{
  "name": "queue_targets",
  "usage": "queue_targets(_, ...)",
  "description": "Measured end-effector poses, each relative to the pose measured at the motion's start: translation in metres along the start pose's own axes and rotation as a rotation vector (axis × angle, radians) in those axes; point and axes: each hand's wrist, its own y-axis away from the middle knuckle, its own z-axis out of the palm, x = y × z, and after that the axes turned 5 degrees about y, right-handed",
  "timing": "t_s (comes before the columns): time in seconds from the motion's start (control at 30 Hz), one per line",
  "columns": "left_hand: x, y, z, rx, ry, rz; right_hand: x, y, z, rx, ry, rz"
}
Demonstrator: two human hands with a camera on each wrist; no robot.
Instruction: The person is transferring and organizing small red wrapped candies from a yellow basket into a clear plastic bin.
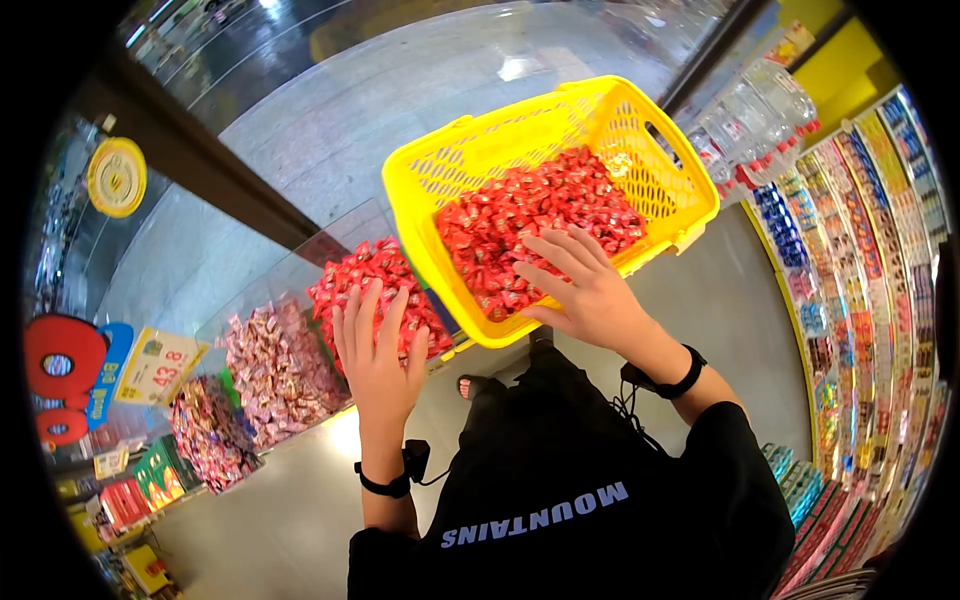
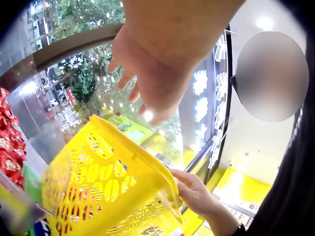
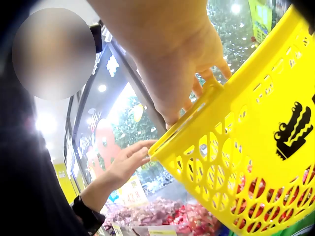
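A yellow perforated plastic basket (image 1: 500, 117), tilted in the head view, holds many small red-wrapped candies (image 1: 560, 195). My right hand (image 1: 595, 295) is over its near side, fingers spread above the candies and wrist near the rim. Its fingers reach past the basket rim (image 3: 197, 105) in the right wrist view. To the left, my left hand (image 1: 380, 355) has its fingers extended and holds nothing. Behind it lies a heap of red-wrapped candies (image 1: 375, 268) in a display bin, beside the basket. Black straps circle both wrists.
Pink-wrapped candies (image 1: 280, 370) and a darker mixed heap (image 1: 210, 430) continue the display leftward, with a price sign (image 1: 160, 368). A glass window stands behind. Stocked shelves (image 1: 850, 260) line the right side, and bottled water packs (image 1: 755, 120) stand near the basket.
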Motion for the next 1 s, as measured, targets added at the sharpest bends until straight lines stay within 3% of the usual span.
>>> queue_targets(0.2,0.056,-0.036,0.024,-0.084,0.016,0.111,0.044,0.013,-0.005,0.081,-0.034,-0.018)
queue_targets(0.53,0.153,-0.102,0.078,-0.188,-0.093,0.067,0.158,0.049,-0.035,0.095,-0.141,-0.097)
queue_targets(0.73,0.187,-0.164,0.083,-0.214,-0.092,0.086,0.216,0.028,-0.068,0.074,-0.228,-0.2)
queue_targets(1.0,0.15,-0.238,0.104,-0.325,0.039,0.139,0.226,-0.053,-0.08,-0.014,-0.377,-0.351)
